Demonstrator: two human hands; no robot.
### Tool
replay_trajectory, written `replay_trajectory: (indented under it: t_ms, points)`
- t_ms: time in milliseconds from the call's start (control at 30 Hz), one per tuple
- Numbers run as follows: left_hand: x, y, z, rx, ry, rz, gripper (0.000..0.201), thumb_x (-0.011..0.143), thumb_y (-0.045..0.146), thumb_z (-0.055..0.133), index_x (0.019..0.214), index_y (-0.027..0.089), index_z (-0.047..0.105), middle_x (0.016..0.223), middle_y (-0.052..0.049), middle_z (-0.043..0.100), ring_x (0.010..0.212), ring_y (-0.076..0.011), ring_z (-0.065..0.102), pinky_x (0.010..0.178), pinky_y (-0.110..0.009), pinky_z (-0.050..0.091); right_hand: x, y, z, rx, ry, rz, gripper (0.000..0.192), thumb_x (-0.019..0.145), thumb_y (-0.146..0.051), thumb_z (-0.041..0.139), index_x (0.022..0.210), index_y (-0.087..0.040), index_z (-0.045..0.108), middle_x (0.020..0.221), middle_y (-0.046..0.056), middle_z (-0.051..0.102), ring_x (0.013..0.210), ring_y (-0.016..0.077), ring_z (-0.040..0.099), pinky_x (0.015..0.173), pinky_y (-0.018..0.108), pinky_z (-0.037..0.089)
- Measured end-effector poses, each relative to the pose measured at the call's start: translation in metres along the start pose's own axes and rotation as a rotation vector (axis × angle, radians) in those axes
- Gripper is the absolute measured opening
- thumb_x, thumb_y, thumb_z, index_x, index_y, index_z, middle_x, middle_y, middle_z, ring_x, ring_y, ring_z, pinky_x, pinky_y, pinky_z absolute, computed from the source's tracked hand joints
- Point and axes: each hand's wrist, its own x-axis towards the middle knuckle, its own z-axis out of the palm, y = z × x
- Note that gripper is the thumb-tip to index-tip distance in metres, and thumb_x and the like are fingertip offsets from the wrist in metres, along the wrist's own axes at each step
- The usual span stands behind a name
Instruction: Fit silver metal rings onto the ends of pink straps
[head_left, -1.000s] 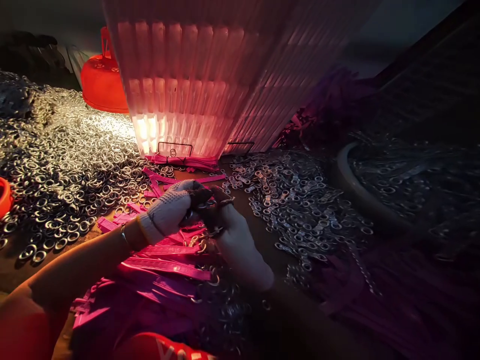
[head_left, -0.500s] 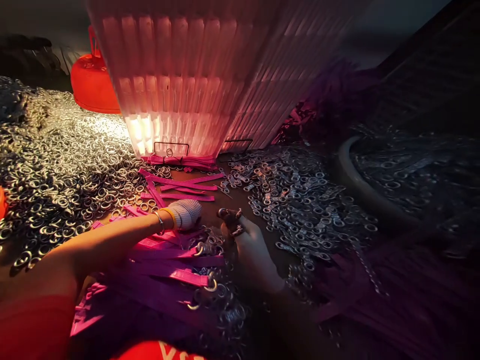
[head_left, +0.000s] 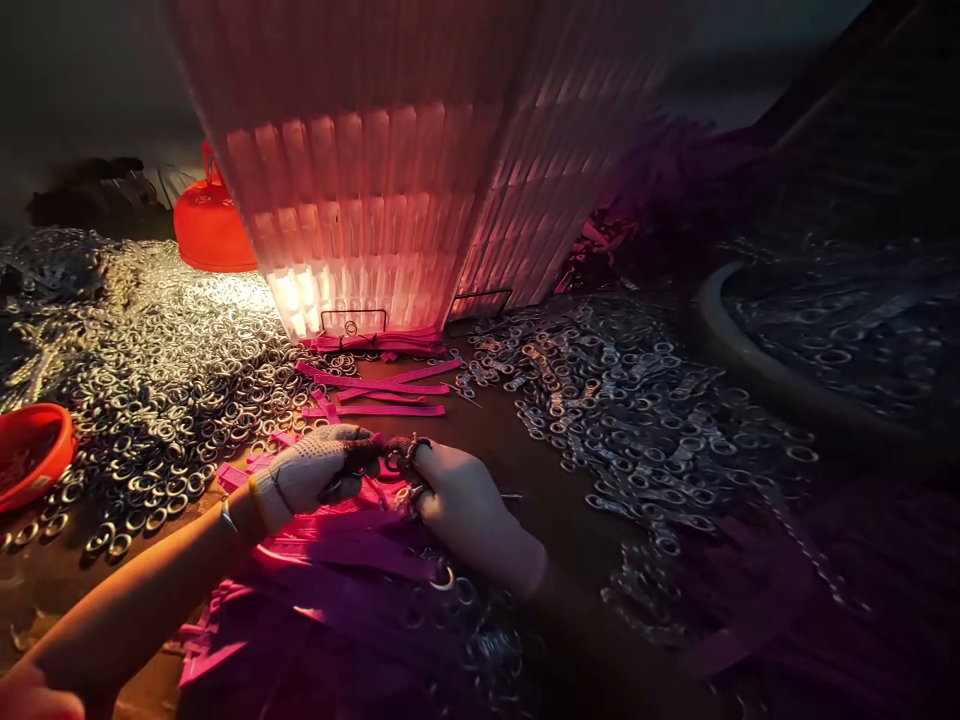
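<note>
My left hand (head_left: 319, 468), in a white dotted glove with dark fingertips, is closed in a pinch. A pink strap (head_left: 384, 492) shows at its fingertips, partly hidden by the fingers. Fingertip to fingertip with it, my right hand (head_left: 469, 510), also gloved, is closed on metal rings (head_left: 414, 447); how many is hard to make out in the shadow. Below both hands lies a heap of pink straps (head_left: 337, 550), some with a ring at the end. Loose rings (head_left: 487, 640) lie in shadow beside that heap.
Metal rings (head_left: 187, 370) are heaped at left under a red lamp shade (head_left: 214, 230). A red bowl (head_left: 64, 455) stands at the left edge. Ribbed translucent panels (head_left: 360, 240) rise ahead, with pink straps (head_left: 390, 385) before them. Metal clasps (head_left: 637, 420) spread right, near a curved rim (head_left: 757, 345).
My left hand has drawn back from the straps toward me, and the two hands have come together. The view has shifted, bringing the red bowl further into sight.
</note>
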Motion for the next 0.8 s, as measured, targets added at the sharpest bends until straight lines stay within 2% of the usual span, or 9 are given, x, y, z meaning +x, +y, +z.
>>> replay_trajectory:
  t_ms: [100, 167, 300, 367, 433, 500, 567, 700, 800]
  points:
    - [-0.004, -0.006, 0.011, 0.027, 0.065, 0.044, 0.045, 0.085, 0.059, 0.055, 0.068, 0.017, 0.054, 0.043, 0.005, 0.043, 0.033, -0.0073, 0.032, 0.033, -0.02, 0.022, 0.005, -0.013, -0.004, -0.224, -0.033, 0.033, 0.021, 0.076, -0.01, 0.05, 0.09, -0.015, 0.065, 0.088, 0.012, 0.068, 0.076, 0.0221, 0.06, 0.065, 0.03, 0.034]
    - [-0.004, -0.008, 0.017, 0.116, 0.095, 0.091, 0.04, 0.088, 0.053, 0.053, 0.068, 0.018, 0.052, 0.046, 0.004, 0.045, 0.036, -0.0077, 0.035, 0.037, -0.021, 0.024, 0.006, -0.016, -0.005, -0.315, -0.039, 0.032, 0.019, 0.078, -0.012, 0.05, 0.09, -0.016, 0.065, 0.089, 0.013, 0.068, 0.076, 0.0225, 0.06, 0.063, 0.032, 0.032]
    - [-0.001, -0.012, 0.017, 0.541, 0.192, 0.356, 0.017, 0.083, 0.026, 0.056, 0.069, 0.016, 0.055, 0.062, -0.001, 0.058, 0.055, -0.0101, 0.047, 0.052, -0.022, 0.032, 0.008, -0.016, -0.003, -0.386, -0.059, 0.027, 0.02, 0.076, -0.01, 0.05, 0.088, -0.016, 0.065, 0.09, 0.014, 0.067, 0.079, 0.0246, 0.06, 0.063, 0.034, 0.031]
    - [0.002, -0.015, 0.013, 0.652, 0.196, 0.409, 0.01, 0.079, 0.017, 0.055, 0.07, 0.015, 0.058, 0.068, -0.003, 0.062, 0.061, -0.0113, 0.051, 0.056, -0.023, 0.033, 0.01, -0.016, -0.002, -0.375, -0.058, 0.053, 0.021, 0.078, -0.01, 0.049, 0.091, -0.015, 0.064, 0.091, 0.014, 0.067, 0.08, 0.0248, 0.06, 0.064, 0.034, 0.033]
    - [0.005, -0.018, 0.008, 0.55, 0.136, 0.319, 0.01, 0.08, 0.018, 0.052, 0.076, 0.016, 0.061, 0.066, -0.001, 0.06, 0.056, -0.0107, 0.049, 0.052, -0.022, 0.033, 0.011, -0.016, -0.002, -0.341, -0.057, 0.055, 0.022, 0.081, -0.01, 0.048, 0.095, -0.015, 0.064, 0.096, 0.013, 0.067, 0.083, 0.0241, 0.061, 0.067, 0.033, 0.035]
    - [0.006, -0.021, 0.005, 0.358, 0.091, 0.183, 0.014, 0.084, 0.026, 0.052, 0.082, 0.016, 0.062, 0.059, 0.002, 0.054, 0.046, -0.0092, 0.043, 0.045, -0.021, 0.03, 0.013, -0.015, -0.004, -0.303, -0.078, 0.019, 0.023, 0.082, -0.009, 0.047, 0.099, -0.014, 0.062, 0.1, 0.013, 0.067, 0.087, 0.0231, 0.061, 0.071, 0.031, 0.037]
    - [0.006, -0.023, 0.004, 0.225, 0.083, 0.109, 0.023, 0.086, 0.036, 0.054, 0.086, 0.015, 0.064, 0.057, 0.003, 0.051, 0.043, -0.008, 0.039, 0.042, -0.02, 0.027, 0.014, -0.013, -0.006, -0.28, -0.135, 0.003, 0.024, 0.082, -0.007, 0.048, 0.1, -0.014, 0.062, 0.101, 0.012, 0.069, 0.089, 0.0222, 0.062, 0.072, 0.03, 0.037]
    - [0.006, -0.029, 0.007, 0.19, 0.081, 0.126, 0.034, 0.087, 0.044, 0.056, 0.085, 0.012, 0.068, 0.062, -0.001, 0.058, 0.048, -0.0077, 0.043, 0.045, -0.02, 0.028, 0.018, -0.009, -0.007, -0.27, -0.215, 0.026, 0.02, 0.086, -0.009, 0.048, 0.099, -0.014, 0.062, 0.095, 0.011, 0.072, 0.086, 0.0212, 0.066, 0.069, 0.029, 0.037]
    - [0.007, -0.03, 0.007, 0.236, 0.099, 0.163, 0.031, 0.086, 0.04, 0.058, 0.081, 0.012, 0.069, 0.063, -0.002, 0.059, 0.051, -0.0083, 0.045, 0.048, -0.02, 0.03, 0.02, -0.007, -0.007, -0.287, -0.253, -0.058, 0.02, 0.085, -0.01, 0.048, 0.099, -0.013, 0.062, 0.095, 0.012, 0.072, 0.087, 0.0221, 0.067, 0.069, 0.029, 0.037]
